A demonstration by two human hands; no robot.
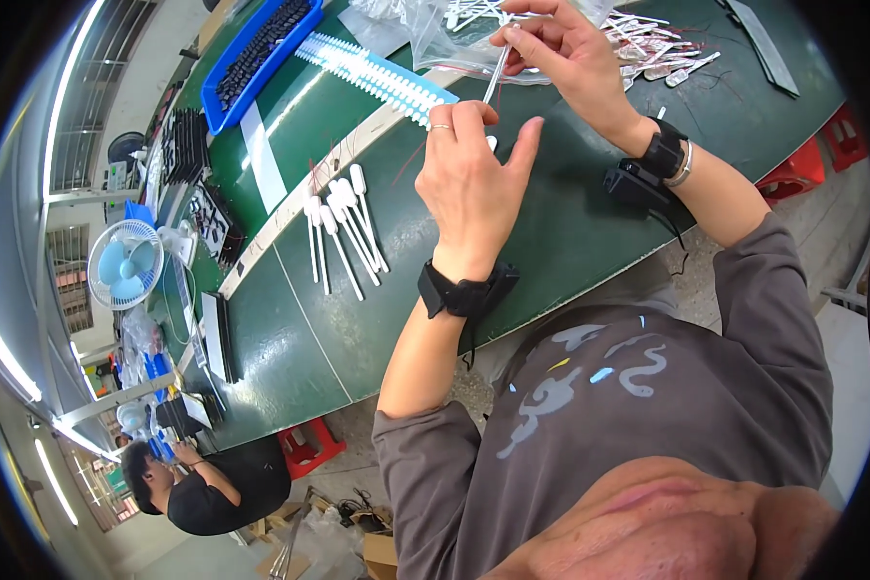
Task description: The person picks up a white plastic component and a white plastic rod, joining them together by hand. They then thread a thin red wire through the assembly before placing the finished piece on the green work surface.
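Observation:
Between my hands is a slim white stick-shaped piece (pixel 499 75), held at a slant over the far part of the green table. Thumb and fingers of my right hand (pixel 585 77) pinch its upper end. My left hand (pixel 469 184) curls its fingers over the lower part, the thumb standing apart; the fingertips are hidden. A small white rounded end peeks out under the left index finger. Left of that hand lie several white paddle-shaped sticks (pixel 343 227), with thin red wires at their wide ends. Beyond it is a light blue sheet of white oval stickers (pixel 387 82).
A heap of similar white sticks with red wires (pixel 657 53) lies at the far right, beside clear plastic bags (pixel 425 34). A blue tray (pixel 210 97) of dark parts stands far left. A pale strip (pixel 358 135) crosses the table. Another person (pixel 217 493) sits at lower left.

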